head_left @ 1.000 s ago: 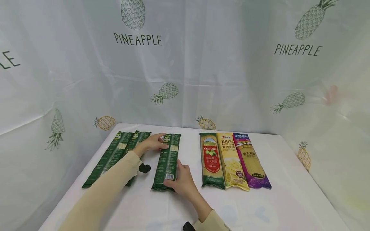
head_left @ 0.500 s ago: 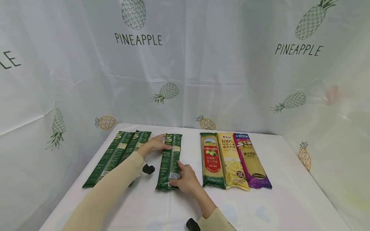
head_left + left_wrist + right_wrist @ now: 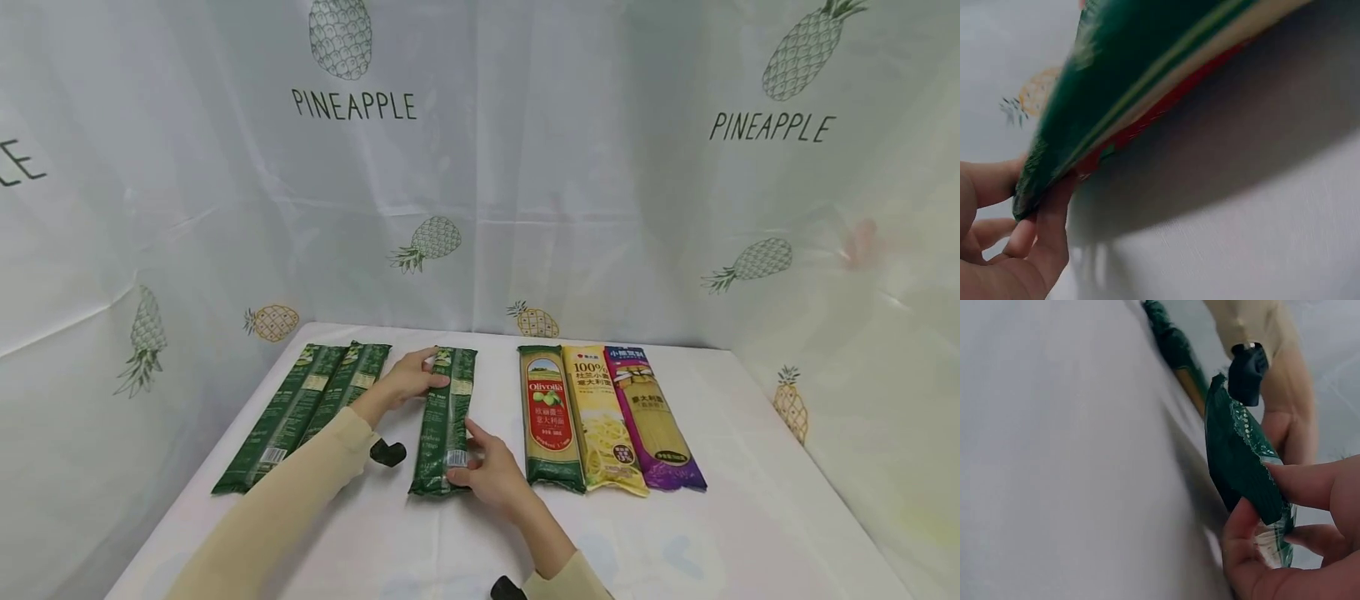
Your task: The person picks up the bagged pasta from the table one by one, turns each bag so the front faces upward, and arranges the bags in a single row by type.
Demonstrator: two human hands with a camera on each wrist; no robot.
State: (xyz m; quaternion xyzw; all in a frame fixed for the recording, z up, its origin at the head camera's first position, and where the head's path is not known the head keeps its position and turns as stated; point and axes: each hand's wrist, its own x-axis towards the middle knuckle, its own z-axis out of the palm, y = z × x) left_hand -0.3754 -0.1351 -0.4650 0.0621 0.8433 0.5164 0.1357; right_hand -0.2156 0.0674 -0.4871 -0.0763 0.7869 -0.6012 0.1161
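Observation:
Between both hands is a green spaghetti packet [image 3: 442, 408], its back with a barcode turned up. My left hand [image 3: 408, 377] grips its far end by the left edge. In the left wrist view the thumb and fingers pinch the packet's corner, with a red front panel showing underneath. My right hand [image 3: 495, 477] holds the near end from the right side; the right wrist view shows the fingers [image 3: 1244, 534] round the sealed end. A shadow lies under the packet on the table. Two matching green packets [image 3: 281, 425] lie to the left, one partly hidden by the left arm.
Right of the hands three packets lie side by side: a green one with a red label [image 3: 551, 412], a yellow one [image 3: 603, 425] and a purple one [image 3: 656, 425]. The white table [image 3: 757, 500] backs onto a pineapple-print curtain [image 3: 555, 167].
Both hands have moved slightly to the right with the green spaghetti packet, away from the two green packets on the left. The other packets lie where they were.

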